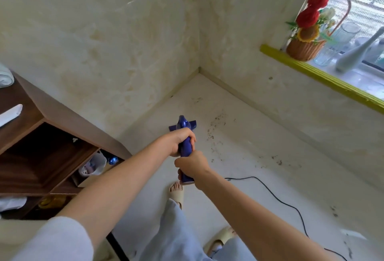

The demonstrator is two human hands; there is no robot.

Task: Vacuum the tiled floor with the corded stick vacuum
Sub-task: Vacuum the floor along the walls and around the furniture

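Both hands are wrapped tight around the blue vacuum point(185, 146) handle, left hand point(180, 140) higher up, right hand point(192, 164) just below it. Past the grip, the vacuum's flat head point(192, 123) sits on the pale floor point(239, 188), with dark dirt specks point(214, 131) right of it. The black cord point(276, 196) trails off behind the right arm.

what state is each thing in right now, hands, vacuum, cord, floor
left hand: gripping the vacuum handle, upper grip
right hand: gripping the handle below the left
stick vacuum: head down on the floor
cord: slack, trailing across the floor
tiled floor: dark debris scattered right of the vacuum head
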